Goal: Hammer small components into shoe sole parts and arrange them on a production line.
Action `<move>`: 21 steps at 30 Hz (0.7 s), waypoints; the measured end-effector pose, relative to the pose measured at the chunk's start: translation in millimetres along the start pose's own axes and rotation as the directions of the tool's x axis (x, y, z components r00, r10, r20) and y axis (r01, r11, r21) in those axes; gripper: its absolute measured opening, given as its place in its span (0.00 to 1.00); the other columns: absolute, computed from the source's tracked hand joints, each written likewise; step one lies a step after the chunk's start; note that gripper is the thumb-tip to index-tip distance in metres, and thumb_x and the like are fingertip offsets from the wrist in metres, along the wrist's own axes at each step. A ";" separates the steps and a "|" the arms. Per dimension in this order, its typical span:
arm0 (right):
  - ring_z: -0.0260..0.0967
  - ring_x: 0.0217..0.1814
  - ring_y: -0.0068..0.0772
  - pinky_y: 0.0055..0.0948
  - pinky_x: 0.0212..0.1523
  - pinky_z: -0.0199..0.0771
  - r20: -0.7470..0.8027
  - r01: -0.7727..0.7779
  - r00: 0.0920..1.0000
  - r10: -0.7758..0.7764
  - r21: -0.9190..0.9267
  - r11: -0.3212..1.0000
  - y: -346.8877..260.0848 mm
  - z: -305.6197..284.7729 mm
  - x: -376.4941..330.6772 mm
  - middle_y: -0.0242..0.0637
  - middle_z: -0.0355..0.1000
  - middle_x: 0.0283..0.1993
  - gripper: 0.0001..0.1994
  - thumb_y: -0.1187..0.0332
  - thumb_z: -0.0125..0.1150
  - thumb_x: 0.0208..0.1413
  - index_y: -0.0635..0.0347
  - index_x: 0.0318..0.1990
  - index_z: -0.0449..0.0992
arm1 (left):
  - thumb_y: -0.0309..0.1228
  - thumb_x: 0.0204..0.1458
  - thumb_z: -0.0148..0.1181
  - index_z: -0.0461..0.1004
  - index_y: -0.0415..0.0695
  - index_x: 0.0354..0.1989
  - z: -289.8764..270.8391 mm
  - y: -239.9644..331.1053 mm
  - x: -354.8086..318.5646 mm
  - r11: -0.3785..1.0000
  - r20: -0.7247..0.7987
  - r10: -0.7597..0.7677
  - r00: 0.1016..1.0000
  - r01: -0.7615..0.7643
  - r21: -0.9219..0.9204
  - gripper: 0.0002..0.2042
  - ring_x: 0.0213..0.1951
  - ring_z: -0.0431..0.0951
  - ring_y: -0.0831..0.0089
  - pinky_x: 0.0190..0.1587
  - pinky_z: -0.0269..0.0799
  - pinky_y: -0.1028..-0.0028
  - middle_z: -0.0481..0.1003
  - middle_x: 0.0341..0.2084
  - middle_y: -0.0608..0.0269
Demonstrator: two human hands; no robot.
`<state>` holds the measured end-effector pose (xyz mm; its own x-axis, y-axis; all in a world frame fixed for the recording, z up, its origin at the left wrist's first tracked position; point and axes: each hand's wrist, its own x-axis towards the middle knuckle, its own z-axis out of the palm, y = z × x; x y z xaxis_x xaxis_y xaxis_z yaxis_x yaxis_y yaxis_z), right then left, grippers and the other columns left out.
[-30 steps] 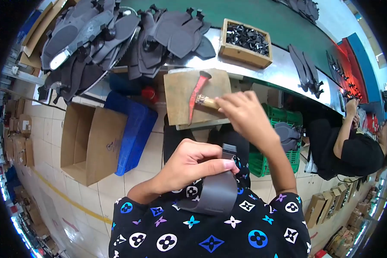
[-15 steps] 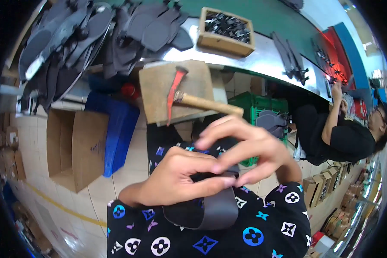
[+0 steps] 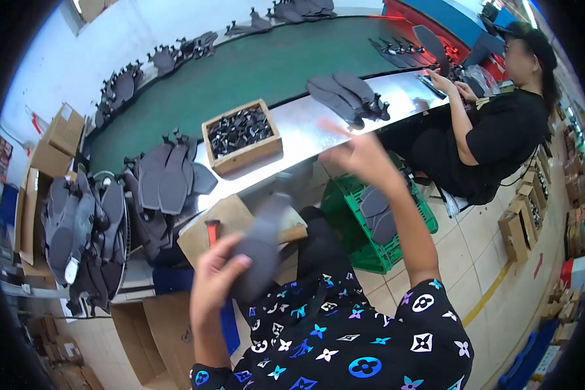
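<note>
My left hand (image 3: 214, 276) grips the wide end of a dark grey, flat, sole-shaped piece (image 3: 261, 250) in front of my chest. The piece's narrow far end is smeared by motion. My right hand (image 3: 365, 159) is stretched forward, blurred, with its fingers apart and nothing visible in them. It is nearest to a small pile of similar grey pieces (image 3: 341, 94) with dark ends, lying on the metal table edge. Beneath the held piece, a red-headed hammer (image 3: 212, 229) lies on a worn board (image 3: 190, 235), partly hidden.
On the metal strip stands a wooden box (image 3: 250, 161) of small black parts. Grey pieces (image 3: 166, 175) heap up at left. A green crate (image 3: 370, 263) stands on the floor, right. A co-worker (image 3: 507, 130) sits at far right, handling parts beside the green belt (image 3: 273, 65).
My hands, together over my lap before, have separated. The left has raised the grey piece; the right has reached forward toward the table. The view has shifted, showing more of the green belt.
</note>
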<state>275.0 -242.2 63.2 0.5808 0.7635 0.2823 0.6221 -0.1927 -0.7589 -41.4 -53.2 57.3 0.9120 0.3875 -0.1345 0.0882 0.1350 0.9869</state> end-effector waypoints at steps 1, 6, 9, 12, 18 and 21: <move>0.76 0.55 0.41 0.32 0.54 0.73 -0.298 0.124 0.939 -0.173 -0.176 0.976 46.6 -25.0 27.0 0.50 0.76 0.56 0.22 0.60 0.59 0.63 0.65 0.60 0.72 | 0.25 0.57 0.61 0.71 0.34 0.58 -11.3 14.6 17.7 0.997 -0.025 0.067 0.997 -0.066 0.032 0.20 0.49 0.76 0.74 0.54 0.72 0.72 0.77 0.48 0.60; 0.75 0.49 0.57 0.58 0.53 0.69 -0.323 -0.391 0.920 0.222 -0.723 0.569 217.9 -110.4 101.2 0.50 0.78 0.41 0.20 0.51 0.63 0.57 0.61 0.40 0.81 | 0.29 0.57 0.62 0.68 0.29 0.60 -156.7 41.3 105.3 0.841 -0.256 0.183 0.949 -0.016 0.541 0.24 0.50 0.78 0.63 0.56 0.71 0.69 0.75 0.52 0.50; 0.76 0.44 0.54 0.47 0.43 0.75 -0.368 -0.246 0.927 -0.073 -0.743 0.622 209.7 -101.0 117.7 0.49 0.78 0.35 0.15 0.57 0.64 0.56 0.63 0.33 0.80 | 0.31 0.55 0.65 0.64 0.28 0.62 -158.1 47.8 114.7 0.049 -0.232 0.718 0.656 0.285 0.957 0.29 0.61 0.66 0.42 0.64 0.63 0.57 0.65 0.60 0.35; 0.76 0.34 0.50 0.45 0.39 0.76 -0.576 -0.128 0.795 -0.189 -0.465 0.876 130.6 -81.4 123.0 0.47 0.75 0.29 0.14 0.62 0.61 0.58 0.66 0.33 0.75 | 0.31 0.53 0.64 0.66 0.34 0.60 -100.3 73.7 101.4 0.023 -0.085 0.743 0.664 0.102 0.995 0.27 0.65 0.61 0.41 0.68 0.56 0.53 0.64 0.62 0.38; 0.74 0.24 0.26 0.26 0.23 0.78 0.121 -0.124 0.992 0.032 0.901 0.416 -118.7 46.4 46.2 0.39 0.74 0.30 0.12 0.63 0.59 0.65 0.64 0.43 0.73 | 0.37 0.44 0.75 0.40 0.37 0.74 31.3 67.3 83.3 0.118 0.162 0.653 0.740 -0.311 0.943 0.54 0.75 0.42 0.48 0.73 0.38 0.50 0.45 0.73 0.43; 0.78 0.29 0.31 0.26 0.27 0.83 0.392 -0.349 0.848 -0.356 0.919 0.181 -151.5 75.1 5.1 0.41 0.74 0.36 0.13 0.64 0.53 0.68 0.65 0.52 0.70 | 0.33 0.51 0.70 0.49 0.39 0.69 10.9 25.1 65.8 0.298 -0.062 0.900 0.432 -0.504 0.811 0.41 0.62 0.62 0.58 0.65 0.57 0.59 0.57 0.63 0.47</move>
<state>144.3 -162.8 135.5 0.0654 0.9580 0.2791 -0.5727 0.2651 -0.7757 25.2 -34.2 74.1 0.4488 0.3451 0.8243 -0.1090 -0.8944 0.4338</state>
